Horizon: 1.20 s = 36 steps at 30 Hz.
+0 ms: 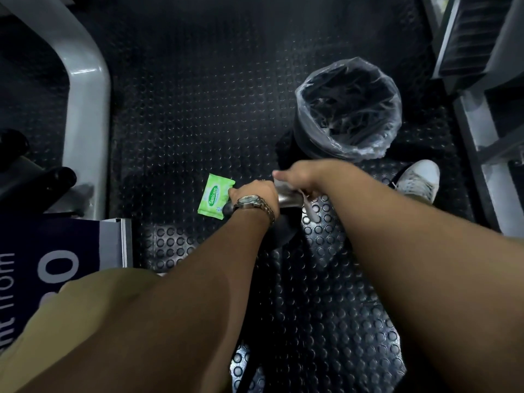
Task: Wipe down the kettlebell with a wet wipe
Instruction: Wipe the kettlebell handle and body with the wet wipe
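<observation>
Pack [215,197]: on floor just beside left hand; a slip could knock it away.
Left hand [255,195]: grip closed round handle [286,198]; fingers hidden.
Kettlebell [279,232]: on floor under both hands; body dark, mostly covered; may tip if steadying slackens.
Right hand [297,177]: grip holds wipe [309,207] against handle; fingertips unseen; wipe hangs loose, may bunch or drop.

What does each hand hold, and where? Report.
Left hand grips the kettlebell by one end of its handle; right hand clasps a wet wipe round the handle.
</observation>
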Tool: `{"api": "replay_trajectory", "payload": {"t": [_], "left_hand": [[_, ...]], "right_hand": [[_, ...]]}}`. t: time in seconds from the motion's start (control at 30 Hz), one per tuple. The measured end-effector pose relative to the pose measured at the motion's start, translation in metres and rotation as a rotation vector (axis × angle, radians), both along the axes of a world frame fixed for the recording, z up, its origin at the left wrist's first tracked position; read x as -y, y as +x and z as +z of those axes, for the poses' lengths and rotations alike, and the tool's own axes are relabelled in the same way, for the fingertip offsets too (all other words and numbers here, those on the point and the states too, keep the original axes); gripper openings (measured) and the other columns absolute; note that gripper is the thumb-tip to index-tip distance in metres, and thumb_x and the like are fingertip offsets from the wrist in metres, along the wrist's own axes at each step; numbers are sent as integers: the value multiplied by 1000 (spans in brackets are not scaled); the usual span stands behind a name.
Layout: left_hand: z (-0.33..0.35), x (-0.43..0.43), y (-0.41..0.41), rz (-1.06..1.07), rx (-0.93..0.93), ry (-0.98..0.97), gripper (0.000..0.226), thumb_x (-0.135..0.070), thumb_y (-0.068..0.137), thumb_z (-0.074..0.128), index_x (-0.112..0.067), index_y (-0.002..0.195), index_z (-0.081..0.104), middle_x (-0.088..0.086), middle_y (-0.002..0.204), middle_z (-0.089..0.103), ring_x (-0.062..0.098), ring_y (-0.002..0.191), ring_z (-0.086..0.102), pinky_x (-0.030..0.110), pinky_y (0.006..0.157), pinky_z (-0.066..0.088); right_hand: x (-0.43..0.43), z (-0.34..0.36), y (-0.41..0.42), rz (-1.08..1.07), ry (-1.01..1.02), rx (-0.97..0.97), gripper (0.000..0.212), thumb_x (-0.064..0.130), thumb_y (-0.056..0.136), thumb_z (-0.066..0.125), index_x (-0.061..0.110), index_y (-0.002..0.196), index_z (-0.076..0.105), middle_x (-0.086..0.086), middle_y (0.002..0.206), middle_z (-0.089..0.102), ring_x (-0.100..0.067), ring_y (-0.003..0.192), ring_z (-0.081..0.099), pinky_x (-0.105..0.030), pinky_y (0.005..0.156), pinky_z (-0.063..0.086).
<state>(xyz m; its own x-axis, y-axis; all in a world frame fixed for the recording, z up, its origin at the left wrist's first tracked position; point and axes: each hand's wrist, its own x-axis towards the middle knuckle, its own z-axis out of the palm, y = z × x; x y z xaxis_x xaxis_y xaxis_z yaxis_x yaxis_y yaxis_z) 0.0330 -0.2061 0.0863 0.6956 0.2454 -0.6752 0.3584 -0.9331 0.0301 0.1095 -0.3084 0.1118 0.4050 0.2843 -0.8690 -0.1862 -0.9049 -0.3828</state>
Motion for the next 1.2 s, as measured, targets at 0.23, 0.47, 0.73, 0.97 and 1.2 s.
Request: {"api": "replay_trajectory", "payload": {"t": [0.23, 0.47, 0.73, 0.97, 1.2], "left_hand": [[-3, 1, 0, -3, -8, 8, 44, -17, 82, 68, -25, 124, 62, 1, 111, 69, 30, 109, 65, 56, 107, 35], [-3, -1, -1, 4, -1, -1, 44, -21, 83, 68, -25, 126, 61, 1, 115, 69, 30, 112, 65, 55, 108, 35], [-3, 0, 0, 20, -13, -10, 49, -23, 83, 69, -24, 131, 59, 0, 119, 68, 29, 116, 63, 56, 109, 34], [0, 1, 1, -15, -22, 19, 43, -19, 83, 67, -21, 126, 59, 3, 116, 68, 30, 112, 65, 56, 109, 35], [-1, 0, 0, -5, -11, 3, 49, -21, 84, 68, -24, 131, 58, 2, 119, 67, 30, 115, 63, 55, 107, 36]], "right_hand": [[0, -13, -17, 46, 8, 30, 53, 48, 111, 31, 10, 138, 58, -15, 150, 52, -29, 124, 55, -37, 104, 37], [-10, -12, -19, 78, -62, 60, 63, 53, 110, 22, 12, 152, 47, -14, 160, 41, -31, 145, 42, -41, 116, 30], [-14, -16, -15, 128, -63, 134, 61, 48, 111, 25, 7, 145, 55, -17, 155, 48, -32, 141, 45, -40, 113, 32], [9, -18, -12, 33, -35, 94, 56, 54, 109, 32, 14, 122, 70, -9, 120, 66, -26, 98, 61, -35, 88, 44], [-12, -6, -5, 171, -139, 187, 62, 53, 109, 34, 6, 138, 61, -13, 127, 65, -33, 123, 58, -39, 103, 43]]}}
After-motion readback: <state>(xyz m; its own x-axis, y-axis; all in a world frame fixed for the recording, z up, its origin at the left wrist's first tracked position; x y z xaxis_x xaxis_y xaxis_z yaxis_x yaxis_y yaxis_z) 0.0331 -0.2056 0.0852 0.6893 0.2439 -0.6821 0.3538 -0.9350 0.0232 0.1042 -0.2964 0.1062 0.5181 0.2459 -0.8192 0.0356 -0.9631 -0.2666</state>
